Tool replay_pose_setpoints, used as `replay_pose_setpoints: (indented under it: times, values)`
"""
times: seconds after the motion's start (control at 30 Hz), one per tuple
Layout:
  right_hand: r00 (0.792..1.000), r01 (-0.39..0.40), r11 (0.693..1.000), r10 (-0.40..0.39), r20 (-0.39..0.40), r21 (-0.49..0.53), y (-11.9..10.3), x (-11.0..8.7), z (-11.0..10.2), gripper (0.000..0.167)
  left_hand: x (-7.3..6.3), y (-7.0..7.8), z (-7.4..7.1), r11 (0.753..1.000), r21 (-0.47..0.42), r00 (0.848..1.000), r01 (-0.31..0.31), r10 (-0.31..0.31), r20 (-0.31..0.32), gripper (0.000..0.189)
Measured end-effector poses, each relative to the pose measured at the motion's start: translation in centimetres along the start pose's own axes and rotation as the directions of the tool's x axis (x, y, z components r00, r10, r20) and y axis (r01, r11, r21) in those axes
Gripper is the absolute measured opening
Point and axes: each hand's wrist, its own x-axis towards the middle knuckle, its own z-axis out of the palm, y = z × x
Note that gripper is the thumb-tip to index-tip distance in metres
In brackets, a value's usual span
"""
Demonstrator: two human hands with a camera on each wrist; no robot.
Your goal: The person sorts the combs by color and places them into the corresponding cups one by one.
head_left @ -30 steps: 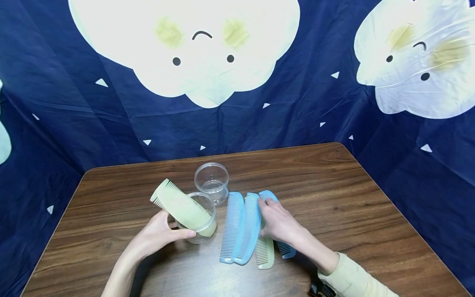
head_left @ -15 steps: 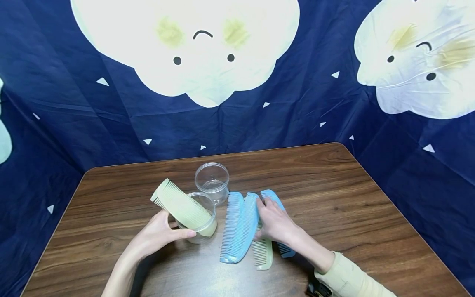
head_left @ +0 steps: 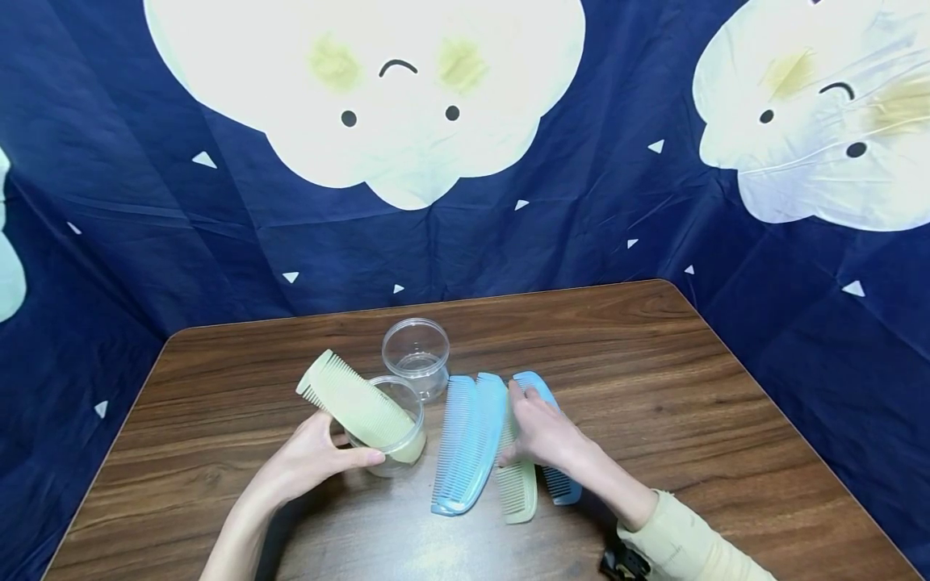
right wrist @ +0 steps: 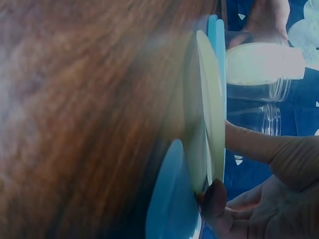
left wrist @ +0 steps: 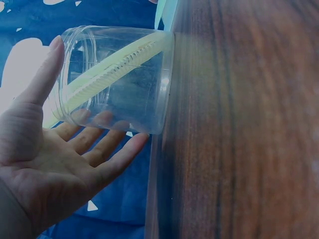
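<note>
My left hand [head_left: 308, 460] holds a clear plastic jar [left wrist: 134, 99], thumb at its rim and fingers along its side. Pale green combs [head_left: 356, 403] lean out of this jar, tilted to the left; how many is hard to tell. On the table, my right hand [head_left: 545, 432] grips a pale green comb [head_left: 518, 494] between thumb and fingertips, as the right wrist view shows. Overlapping blue combs [head_left: 468, 452] lie just left of that comb. Partly under my right hand, another blue comb [head_left: 561, 488] lies on the right.
A second clear jar [head_left: 416, 355], with no comb visible inside, stands behind the first one. The wooden table [head_left: 218, 387] reaches back to a dark blue curtain [head_left: 465, 250] with cloud prints.
The blue comb nearest my right hand has slid left, further over the other one. The green comb shows more beside it now. My left hand and the jar stay in place.
</note>
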Motion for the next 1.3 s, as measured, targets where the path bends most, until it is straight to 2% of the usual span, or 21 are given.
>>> replay_pose_setpoints:
  times: [0.23, 0.47, 0.6, 0.73, 0.9, 1.03, 1.3]
  values:
    - [1.0, -0.009, 1.0, 0.01, 0.015, -0.018, 0.5, 0.5, -0.4, 0.118, 0.0, 0.1, 0.0, 1.0, -0.01, 1.0, 0.007, -0.007, 0.007, 0.065]
    - [0.999, -0.023, 1.0, 0.023, 0.025, -0.008, 0.8, 0.6, -0.8, 0.111, -0.1, 0.1, 0.0, 1.0, -0.022, 1.0, 0.008, -0.008, 0.009, 0.072]
    - [0.999, -0.027, 1.0, 0.027, 0.023, 0.0, 0.7, 0.5, -1.2, 0.1, -0.1, 0.1, 0.1, 1.0, -0.018, 1.0, 0.015, -0.015, 0.005, 0.073]
    - [0.999, -0.029, 0.999, 0.028, 0.031, 0.045, 0.7, 0.5, -1.9, 0.082, 0.0, 0.1, 0.2, 1.0, -0.019, 1.0, 0.023, -0.023, 0.003, 0.075]
    - [0.998, -0.041, 0.988, 0.035, 0.043, 0.152, 0.9, 0.5, -2.7, 0.065, -0.1, 0.1, 0.2, 1.0, -0.012, 1.0, 0.018, -0.018, 0.0, 0.076]
    - [0.998, -0.051, 0.979, 0.044, 0.04, 0.197, 1.1, 0.5, -3.2, 0.062, -0.1, 0.2, 0.1, 1.0, -0.019, 1.0, 0.024, -0.024, 0.001, 0.074]
    - [0.999, -0.038, 0.977, 0.036, 0.016, 0.209, 1.2, 0.7, -4.6, 0.06, -0.1, 0.2, 0.0, 1.0, -0.02, 1.0, 0.021, -0.02, 0.004, 0.071]
